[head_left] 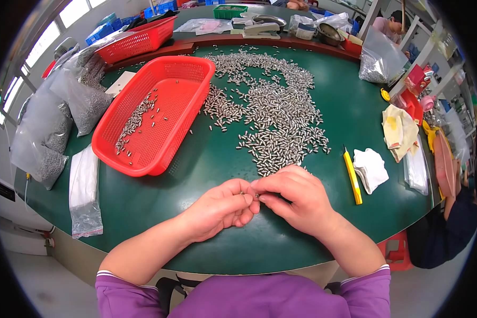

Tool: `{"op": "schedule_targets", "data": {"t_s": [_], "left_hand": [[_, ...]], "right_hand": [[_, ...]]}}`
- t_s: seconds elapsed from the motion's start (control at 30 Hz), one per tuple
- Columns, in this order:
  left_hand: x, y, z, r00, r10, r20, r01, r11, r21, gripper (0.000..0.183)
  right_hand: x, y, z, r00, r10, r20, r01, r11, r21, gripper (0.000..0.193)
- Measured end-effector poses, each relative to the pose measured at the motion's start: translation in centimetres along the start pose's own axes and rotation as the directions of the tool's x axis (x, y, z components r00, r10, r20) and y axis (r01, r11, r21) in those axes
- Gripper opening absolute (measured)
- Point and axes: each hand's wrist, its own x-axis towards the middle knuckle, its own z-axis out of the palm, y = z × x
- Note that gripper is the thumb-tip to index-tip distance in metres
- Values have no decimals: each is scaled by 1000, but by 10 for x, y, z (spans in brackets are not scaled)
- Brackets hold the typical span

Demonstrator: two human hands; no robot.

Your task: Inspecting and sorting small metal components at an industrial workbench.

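Note:
Just in front of my body, my two hands meet over the green table (185, 254). The fingers of my left hand (217, 208) are curled with the thumb pressed in, and a bit of metal shows between them. My right hand (297, 199) pinches a small metal part (257, 195) between thumb and fingertips, right beside the left fingers. Most of what they hold is covered by the fingers. Beyond my hands spreads a large pile of small silvery cylindrical metal parts (283, 114). A red perforated plastic basket (193, 119) to the left has a scatter of the same parts inside.
Clear bags of metal parts (47, 143) stand at the left edge, near a packet of plastic bags (84, 185). On the right lie a yellow cutter-like tool (352, 177), a white cloth (370, 169) and yellowish gloves (399, 131). Another bag (379, 58) stands far right; a person sits beyond.

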Motion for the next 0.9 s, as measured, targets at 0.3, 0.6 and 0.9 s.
{"op": "schedule_targets", "data": {"t_s": [0.3, 0.6, 0.9], "left_hand": [[2, -3, 0, 1000, 11, -29, -8, 994, 109, 17], [2, -3, -3, 998, 40, 41, -41, 999, 16, 16], [2, -3, -4, 999, 44, 20, -44, 999, 4, 17]], "right_hand": [[-2, 0, 2, 999, -46, 3, 46, 999, 24, 29], [-1, 2, -4, 994, 72, -84, -77, 995, -61, 31], [-1, 0, -4, 995, 73, -68, -75, 997, -27, 26]]}}
